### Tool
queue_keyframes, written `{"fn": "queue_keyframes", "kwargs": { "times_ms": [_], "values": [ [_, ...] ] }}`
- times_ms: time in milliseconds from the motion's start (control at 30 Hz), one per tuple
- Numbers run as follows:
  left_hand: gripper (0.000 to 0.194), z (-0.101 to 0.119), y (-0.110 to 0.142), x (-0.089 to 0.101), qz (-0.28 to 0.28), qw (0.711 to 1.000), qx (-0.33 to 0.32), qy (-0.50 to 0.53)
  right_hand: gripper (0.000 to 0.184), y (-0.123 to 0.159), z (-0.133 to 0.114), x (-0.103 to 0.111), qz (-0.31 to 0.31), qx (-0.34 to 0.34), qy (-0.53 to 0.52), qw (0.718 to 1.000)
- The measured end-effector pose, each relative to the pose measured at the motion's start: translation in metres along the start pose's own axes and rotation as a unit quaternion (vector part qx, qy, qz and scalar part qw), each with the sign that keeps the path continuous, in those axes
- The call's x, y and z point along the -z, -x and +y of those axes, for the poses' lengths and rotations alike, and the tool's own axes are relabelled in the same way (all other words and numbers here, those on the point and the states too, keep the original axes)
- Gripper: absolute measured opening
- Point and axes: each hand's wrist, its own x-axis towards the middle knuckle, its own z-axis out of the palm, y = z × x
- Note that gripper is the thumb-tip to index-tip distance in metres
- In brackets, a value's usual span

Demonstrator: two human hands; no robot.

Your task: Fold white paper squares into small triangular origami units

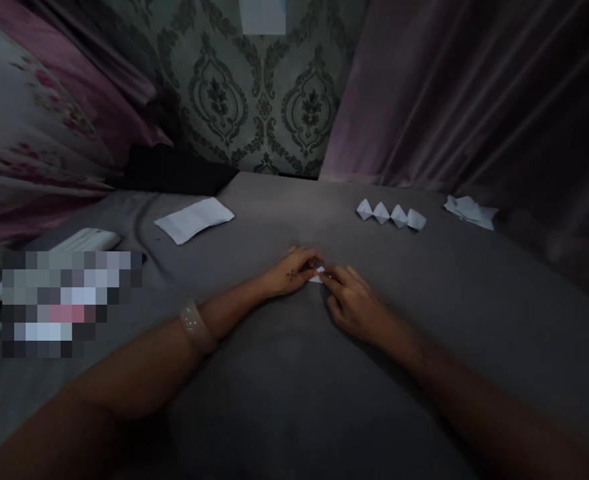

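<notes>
Between my hands, low on the grey sheet (274, 360), is a small folded piece of white paper (317, 279). My left hand (293, 271) pinches it from the left, thumb and fingers closed around its edge. From the right, my right hand (355, 300) has its fingertips closed on the same paper. Most of the paper is hidden under my fingers, so its full shape cannot be made out. Beyond my right hand stands a row of several folded white paper shapes (390, 215) with pointed tops.
At the back left lies a stack of white paper sheets (194, 220), near a black cloth (174, 170). Crumpled white paper (470, 211) sits at the far right. A white power strip (87, 241) with cables and a blurred-out object (69, 300) are on the left. Curtains (404, 100) hang behind.
</notes>
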Motion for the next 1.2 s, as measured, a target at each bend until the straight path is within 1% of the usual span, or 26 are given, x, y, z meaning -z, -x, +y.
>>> {"fn": "queue_keyframes", "kwargs": {
  "times_ms": [67,133,167,233,333,433,567,667,800,900,967,1033,1133,1200],
  "values": [
    [0.021,0.0,0.002,0.005,0.021,1.0,0.009,0.009,0.038,0.0,0.0,-0.001,0.005,0.006,0.003,1.0],
    [0.024,0.001,0.008,0.013,0.032,0.999,-0.011,-0.016,0.039,-0.001,0.0,-0.001,0.01,0.008,0.004,1.0],
    [0.026,0.003,0.013,0.017,0.024,0.998,-0.038,-0.043,0.038,-0.001,0.0,-0.001,0.01,0.008,0.003,1.0],
    [0.032,0.007,0.025,0.024,-0.02,0.99,-0.097,-0.103,0.038,-0.001,0.001,-0.002,0.008,0.01,0.0,1.0],
    [0.041,0.012,0.04,0.027,-0.068,0.969,-0.125,-0.2,0.038,-0.001,0.002,-0.003,0.016,0.014,-0.009,1.0],
    [0.044,0.014,0.048,0.025,-0.092,0.952,-0.13,-0.261,0.037,-0.001,0.003,-0.004,0.018,0.013,-0.009,1.0],
    [0.04,0.013,0.048,0.021,-0.092,0.944,-0.124,-0.291,0.037,-0.002,0.002,-0.001,0.001,0.008,-0.001,1.0],
    [0.038,0.011,0.047,0.019,-0.089,0.937,-0.138,-0.307,0.035,-0.002,0.0,0.0,-0.006,0.008,0.009,1.0],
    [0.035,0.014,0.047,0.018,-0.088,0.926,-0.144,-0.337,0.033,-0.003,0.001,0.0,0.007,0.011,0.001,1.0],
    [0.033,0.018,0.046,0.018,-0.099,0.923,-0.13,-0.347,0.025,-0.006,0.003,-0.002,0.022,0.009,-0.024,0.999],
    [0.032,0.02,0.046,0.018,-0.1,0.925,-0.122,-0.346,0.027,-0.009,0.006,-0.003,0.028,-0.006,-0.048,0.998],
    [0.032,0.021,0.047,0.018,-0.099,0.926,-0.119,-0.345,0.026,-0.014,0.01,-0.005,0.026,-0.038,-0.085,0.995],
    [0.031,0.022,0.049,0.02,-0.102,0.928,-0.117,-0.339,0.02,-0.02,0.015,-0.007,0.017,-0.098,-0.144,0.985],
    [0.031,0.023,0.049,0.021,-0.107,0.93,-0.109,-0.333,0.016,-0.023,0.019,-0.008,0.021,-0.12,-0.172,0.977]
  ]
}}
